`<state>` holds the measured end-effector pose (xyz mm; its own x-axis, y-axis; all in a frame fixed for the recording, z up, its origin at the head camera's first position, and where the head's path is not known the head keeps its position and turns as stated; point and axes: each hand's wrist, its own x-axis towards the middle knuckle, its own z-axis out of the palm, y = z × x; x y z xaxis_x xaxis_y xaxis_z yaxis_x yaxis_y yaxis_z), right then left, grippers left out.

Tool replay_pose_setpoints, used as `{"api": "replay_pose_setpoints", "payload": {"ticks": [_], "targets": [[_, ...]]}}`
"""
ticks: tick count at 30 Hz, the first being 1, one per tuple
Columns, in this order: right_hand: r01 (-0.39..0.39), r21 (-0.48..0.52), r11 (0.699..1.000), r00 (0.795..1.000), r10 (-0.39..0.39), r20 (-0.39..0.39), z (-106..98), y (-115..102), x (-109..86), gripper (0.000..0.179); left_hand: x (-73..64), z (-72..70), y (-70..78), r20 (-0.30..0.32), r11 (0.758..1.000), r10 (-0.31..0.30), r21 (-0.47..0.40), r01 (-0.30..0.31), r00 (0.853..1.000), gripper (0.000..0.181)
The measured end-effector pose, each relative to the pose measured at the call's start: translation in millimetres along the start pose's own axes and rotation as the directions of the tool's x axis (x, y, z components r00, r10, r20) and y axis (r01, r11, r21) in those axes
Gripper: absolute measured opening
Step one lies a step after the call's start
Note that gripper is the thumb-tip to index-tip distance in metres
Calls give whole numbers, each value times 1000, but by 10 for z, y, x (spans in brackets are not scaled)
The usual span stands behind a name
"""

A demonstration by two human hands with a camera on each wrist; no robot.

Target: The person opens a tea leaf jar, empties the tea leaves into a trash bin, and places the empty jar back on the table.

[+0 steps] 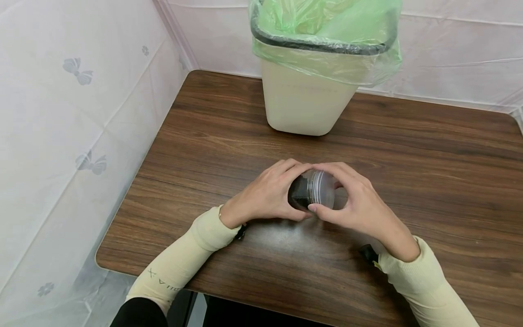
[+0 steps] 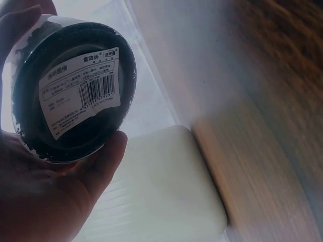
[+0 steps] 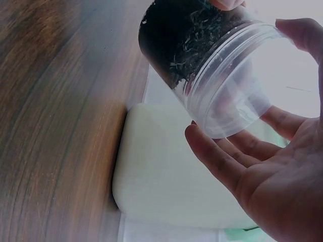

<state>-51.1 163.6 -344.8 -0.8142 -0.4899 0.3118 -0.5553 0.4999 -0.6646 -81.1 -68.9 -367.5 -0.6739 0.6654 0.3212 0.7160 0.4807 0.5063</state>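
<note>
A clear plastic jar (image 1: 299,193) with dark contents lies tilted on its side between my hands, above the table. My left hand (image 1: 267,193) grips the jar's body, fingers over the far side and thumb on the near side. Around the clear screw lid (image 1: 325,188), my right hand (image 1: 363,204) curls its fingers and thumb at the rim. Dark loose bits cling to the inner wall in the right wrist view. On the jar's base, a white barcode sticker (image 2: 83,93) faces the left wrist camera.
A cream bin (image 1: 306,100) stands beyond my hands at the table's far edge, with a green bag (image 1: 327,20) lining it under a dark rim. The brown wooden table (image 1: 196,136) meets white sheeting (image 1: 53,113) at the left and back.
</note>
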Motion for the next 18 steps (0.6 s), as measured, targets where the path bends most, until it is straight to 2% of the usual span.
{"api": "replay_pose_setpoints", "payload": {"ticks": [18], "targets": [[13,14,1000,999,-14,30,-9,25,-22,77,2,6,1,19,1000,-12,2,12,1000,89]]}}
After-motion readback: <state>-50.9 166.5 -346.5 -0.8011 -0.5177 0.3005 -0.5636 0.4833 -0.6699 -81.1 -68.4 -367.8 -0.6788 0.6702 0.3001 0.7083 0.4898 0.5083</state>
